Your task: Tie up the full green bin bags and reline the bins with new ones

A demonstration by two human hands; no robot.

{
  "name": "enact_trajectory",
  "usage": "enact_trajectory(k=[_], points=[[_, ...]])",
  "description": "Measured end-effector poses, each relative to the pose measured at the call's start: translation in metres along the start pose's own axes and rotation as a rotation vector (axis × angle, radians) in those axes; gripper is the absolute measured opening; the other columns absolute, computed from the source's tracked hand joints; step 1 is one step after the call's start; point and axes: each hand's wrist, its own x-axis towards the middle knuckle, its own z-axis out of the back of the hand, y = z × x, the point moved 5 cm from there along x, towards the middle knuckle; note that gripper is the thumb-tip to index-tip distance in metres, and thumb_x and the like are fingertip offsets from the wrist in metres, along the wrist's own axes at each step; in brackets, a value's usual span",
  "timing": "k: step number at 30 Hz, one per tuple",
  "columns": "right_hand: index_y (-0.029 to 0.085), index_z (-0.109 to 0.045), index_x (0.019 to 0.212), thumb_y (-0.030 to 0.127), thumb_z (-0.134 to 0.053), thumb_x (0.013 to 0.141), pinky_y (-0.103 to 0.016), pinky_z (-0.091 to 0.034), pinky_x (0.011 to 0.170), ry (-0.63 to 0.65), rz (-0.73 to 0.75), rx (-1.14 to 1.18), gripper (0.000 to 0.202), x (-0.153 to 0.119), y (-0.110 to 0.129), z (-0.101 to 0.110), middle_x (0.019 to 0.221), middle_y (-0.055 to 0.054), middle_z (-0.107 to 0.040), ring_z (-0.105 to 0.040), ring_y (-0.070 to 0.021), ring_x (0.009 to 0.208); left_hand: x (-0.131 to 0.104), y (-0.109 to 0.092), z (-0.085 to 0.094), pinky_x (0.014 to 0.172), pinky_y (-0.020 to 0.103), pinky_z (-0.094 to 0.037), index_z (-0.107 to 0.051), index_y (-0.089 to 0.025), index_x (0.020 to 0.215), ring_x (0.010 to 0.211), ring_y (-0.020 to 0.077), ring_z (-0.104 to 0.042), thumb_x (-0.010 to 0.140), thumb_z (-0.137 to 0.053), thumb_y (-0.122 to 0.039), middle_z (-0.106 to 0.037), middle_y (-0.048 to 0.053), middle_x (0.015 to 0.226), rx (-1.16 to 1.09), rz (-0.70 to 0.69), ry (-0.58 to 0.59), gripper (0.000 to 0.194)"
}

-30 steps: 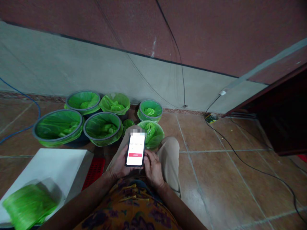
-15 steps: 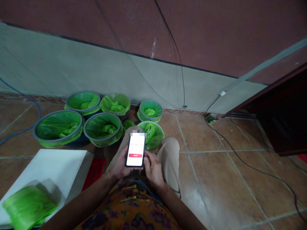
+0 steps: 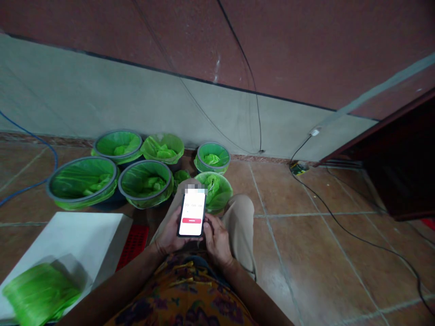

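A smartphone [image 3: 191, 228] with a bright white screen and a red button stands tilted above my lap. My left hand [image 3: 171, 233] is closed round its left side and underside. At the phone's right edge my right hand [image 3: 217, 237] rests with curled fingers touching the side. Beyond my knees are several round bins lined with green plastic bags, among them a grey-rimmed bin [image 3: 122, 199] and a smaller bin [image 3: 222, 206] partly hidden by the phone and my knee.
At left a white box [image 3: 84, 231] carries a bundle of green plastic bags [image 3: 41, 292], beside a red plastic crate [image 3: 136, 242]. A black cable [image 3: 335, 222] crosses the tiled floor near a can [image 3: 299, 168]. A blue hose [image 3: 55, 156] lies at far left.
The digits on the phone's screen look different, though blurred. My hands, the phone and the bins have stayed in place.
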Motion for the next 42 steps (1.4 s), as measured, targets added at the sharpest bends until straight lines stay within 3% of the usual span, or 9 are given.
enact_trajectory(k=[19, 31, 38, 42], points=[[0.016, -0.061, 0.120, 0.029, -0.039, 0.097, -0.037, -0.047, 0.093, 0.009, -0.018, 0.012, 0.034, -0.0005, -0.0012, -0.0008, 0.111, -0.011, -0.068, -0.060, -0.0219, 0.102, 0.0001, -0.0012, -0.0013, 0.071, 0.037, -0.060, -0.054, -0.014, 0.134, 0.084, 0.0250, -0.073, 0.096, -0.041, -0.049, -0.075, 0.013, 0.100, 0.035, 0.003, -0.022, 0.053], [0.015, -0.061, 0.119, 0.030, -0.040, 0.098, -0.038, -0.048, 0.094, 0.002, -0.003, -0.030, 0.033, -0.0007, -0.0026, 0.0009, 0.111, -0.011, -0.068, -0.061, -0.0215, 0.103, 0.0009, -0.0003, 0.0017, 0.078, 0.043, -0.058, -0.057, -0.012, 0.131, 0.092, 0.0289, -0.071, 0.095, -0.037, -0.056, -0.074, 0.016, 0.105, -0.014, 0.014, 0.023, 0.060], [0.016, -0.064, 0.118, 0.030, -0.041, 0.097, -0.042, -0.043, 0.105, -0.024, 0.059, -0.078, 0.034, -0.0020, -0.0019, 0.0028, 0.129, -0.014, -0.060, -0.054, -0.0237, 0.121, 0.0020, -0.0002, 0.0037, 0.079, 0.044, -0.058, -0.059, -0.015, 0.129, 0.093, 0.0288, -0.071, 0.094, -0.036, -0.058, -0.074, 0.014, 0.103, -0.010, 0.019, 0.023, 0.060], [0.017, -0.064, 0.118, 0.031, -0.042, 0.097, -0.042, -0.043, 0.105, -0.032, 0.054, -0.087, 0.034, -0.0024, -0.0034, 0.0034, 0.129, -0.014, -0.059, -0.054, -0.0233, 0.122, 0.0025, 0.0001, 0.0056, 0.079, 0.045, -0.058, -0.059, -0.013, 0.130, 0.095, 0.0299, -0.070, 0.093, -0.037, -0.059, -0.073, 0.015, 0.104, -0.018, 0.025, 0.022, 0.062]])
